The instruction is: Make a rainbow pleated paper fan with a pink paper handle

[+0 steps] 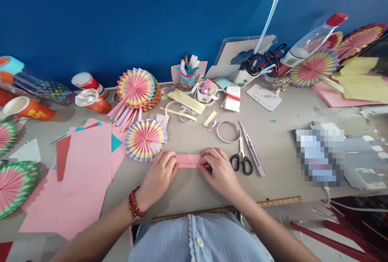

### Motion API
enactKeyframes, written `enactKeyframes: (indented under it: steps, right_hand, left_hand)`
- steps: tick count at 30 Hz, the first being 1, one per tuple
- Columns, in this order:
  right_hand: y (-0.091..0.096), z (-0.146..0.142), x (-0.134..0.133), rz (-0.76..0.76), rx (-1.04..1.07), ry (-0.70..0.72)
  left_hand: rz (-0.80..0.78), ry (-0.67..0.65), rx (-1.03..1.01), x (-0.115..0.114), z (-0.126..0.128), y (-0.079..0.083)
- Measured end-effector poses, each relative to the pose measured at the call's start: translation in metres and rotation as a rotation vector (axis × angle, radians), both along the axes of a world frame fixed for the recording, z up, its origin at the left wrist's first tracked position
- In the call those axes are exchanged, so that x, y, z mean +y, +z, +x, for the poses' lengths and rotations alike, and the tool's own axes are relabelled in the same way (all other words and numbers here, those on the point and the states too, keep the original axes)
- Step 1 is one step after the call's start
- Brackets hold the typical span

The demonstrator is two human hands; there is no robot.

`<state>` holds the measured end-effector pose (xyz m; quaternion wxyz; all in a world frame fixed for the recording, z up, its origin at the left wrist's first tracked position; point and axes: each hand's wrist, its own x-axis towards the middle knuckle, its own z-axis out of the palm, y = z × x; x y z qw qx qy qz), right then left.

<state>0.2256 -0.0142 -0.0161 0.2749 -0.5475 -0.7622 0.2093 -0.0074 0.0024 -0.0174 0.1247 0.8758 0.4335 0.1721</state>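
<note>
A narrow folded strip of pink paper lies level in front of me, its crease running lengthwise. My left hand grips its left end, with the fingertips hidden partly behind the knuckles. The right end is pinched between the thumb and fingers of my right hand. Just beyond my left hand sits a pleated paper fan in pink, yellow and lilac. Close to my right hand are black-handled scissors, a grey utility knife and a roll of tape.
Pink paper sheets spread over the left side. Stacked fans, orange paper cups and a pen holder stand toward the blue wall. A phone with a cable lies right, and a clear bottle leans behind.
</note>
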Motion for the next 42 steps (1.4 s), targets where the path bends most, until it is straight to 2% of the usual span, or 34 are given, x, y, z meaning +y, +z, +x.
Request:
enactKeyframes:
  steps: [20, 34, 42]
  right_hand:
    - [0.0, -0.002, 0.001, -0.019, -0.061, -0.016]
    - [-0.003, -0.001, -0.003, -0.07, 0.026, -0.036]
    - [-0.004, 0.01, -0.001, -0.085, 0.056, 0.068]
  left_hand:
    - [0.018, 0.001, 0.051, 0.001, 0.002, -0.003]
    - [0.029, -0.004, 0.043, 0.002, 0.0, -0.007]
    - [0.012, 0.008, 0.043, 0.001, 0.0, -0.007]
